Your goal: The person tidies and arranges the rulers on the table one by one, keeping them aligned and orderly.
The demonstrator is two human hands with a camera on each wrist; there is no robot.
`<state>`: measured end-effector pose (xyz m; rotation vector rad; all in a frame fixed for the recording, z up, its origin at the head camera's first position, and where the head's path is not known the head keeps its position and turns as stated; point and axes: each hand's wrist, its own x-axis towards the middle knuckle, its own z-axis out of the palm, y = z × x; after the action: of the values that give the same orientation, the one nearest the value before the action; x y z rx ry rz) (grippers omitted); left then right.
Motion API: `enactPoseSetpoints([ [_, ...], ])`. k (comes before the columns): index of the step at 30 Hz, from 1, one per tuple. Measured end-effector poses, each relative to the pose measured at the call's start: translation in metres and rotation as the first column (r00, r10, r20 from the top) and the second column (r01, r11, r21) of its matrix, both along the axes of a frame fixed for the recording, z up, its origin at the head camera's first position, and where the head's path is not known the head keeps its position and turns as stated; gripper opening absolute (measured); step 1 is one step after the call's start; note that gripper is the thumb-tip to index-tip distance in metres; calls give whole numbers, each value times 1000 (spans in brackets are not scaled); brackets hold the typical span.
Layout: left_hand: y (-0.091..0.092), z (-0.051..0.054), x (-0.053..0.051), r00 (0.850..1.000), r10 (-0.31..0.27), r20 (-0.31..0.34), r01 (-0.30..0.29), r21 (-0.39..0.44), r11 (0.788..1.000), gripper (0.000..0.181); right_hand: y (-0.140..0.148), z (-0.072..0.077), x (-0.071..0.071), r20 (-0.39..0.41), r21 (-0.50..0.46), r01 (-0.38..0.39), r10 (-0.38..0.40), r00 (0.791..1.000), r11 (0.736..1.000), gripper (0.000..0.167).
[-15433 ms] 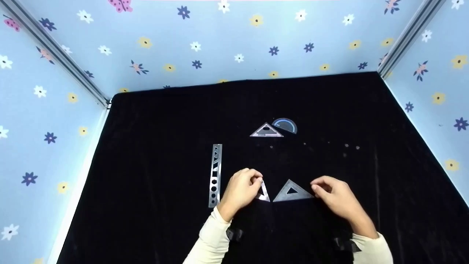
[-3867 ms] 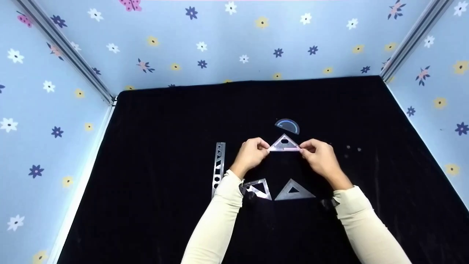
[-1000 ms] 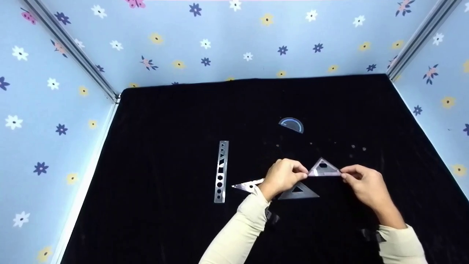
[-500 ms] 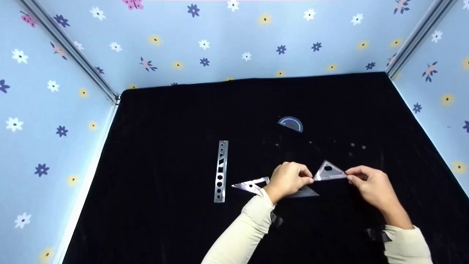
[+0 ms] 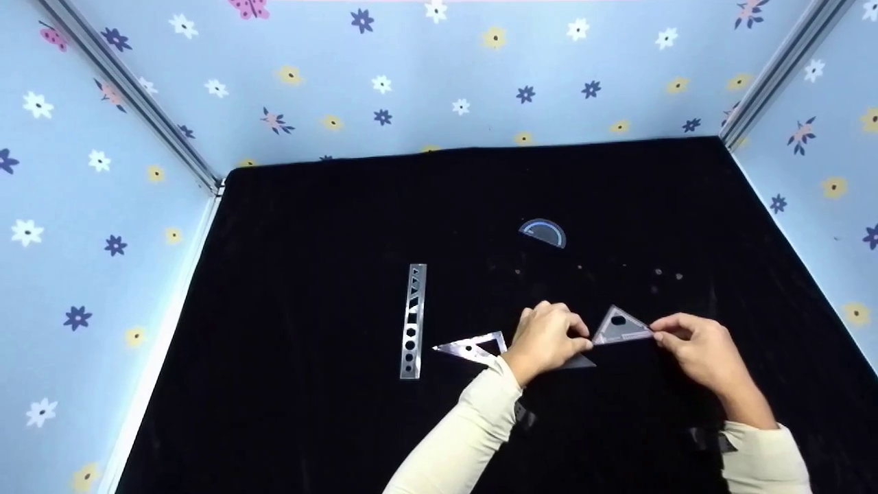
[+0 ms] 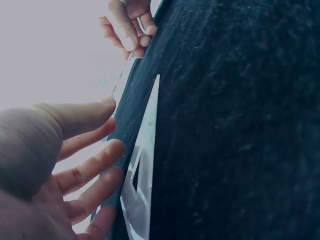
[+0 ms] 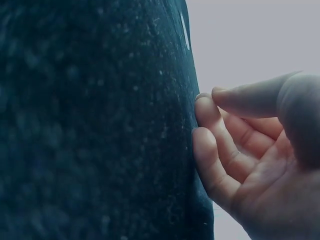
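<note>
In the head view, my left hand (image 5: pixel 549 336) pinches the left corner of a clear set square (image 5: pixel 627 331) with an oval hole. My right hand (image 5: pixel 699 350) pinches its right corner between thumb and forefinger. The set square is slightly tilted, its right side a little farther from me. Beneath my left hand lies a grey set square (image 5: pixel 582 362), mostly hidden; a set square (image 6: pixel 148 125) lies beside my fingers in the left wrist view. Left of that hand is a shiny set square (image 5: pixel 454 348), partly covered by the wrist.
A long stencil ruler (image 5: pixel 411 325) with several cut-outs lies upright at the left. Farther back rests a protractor (image 5: pixel 545 234) with a blue arc. Small pale specks dot the black cloth (image 5: pixel 329 226). Flowered walls (image 5: pixel 439 68) enclose the back and sides.
Earlier the clear set square lay by the protractor; both hands have since brought it nearer and to the right. Over the last second it shifted slightly right and nearer, turning a little.
</note>
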<state>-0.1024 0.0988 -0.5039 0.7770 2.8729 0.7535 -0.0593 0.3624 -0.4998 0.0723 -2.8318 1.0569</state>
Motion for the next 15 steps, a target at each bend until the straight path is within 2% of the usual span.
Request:
enactPoseSetpoints([
  [9, 6, -5, 3, 998, 4, -55, -7, -50, 999, 22, 3, 1, 1, 24, 36, 21, -22, 999, 999, 9],
  [15, 7, -6, 4, 998, 6, -60, -10, -65, 998, 24, 3, 1, 1, 34, 46, 20, -22, 999, 999, 9],
])
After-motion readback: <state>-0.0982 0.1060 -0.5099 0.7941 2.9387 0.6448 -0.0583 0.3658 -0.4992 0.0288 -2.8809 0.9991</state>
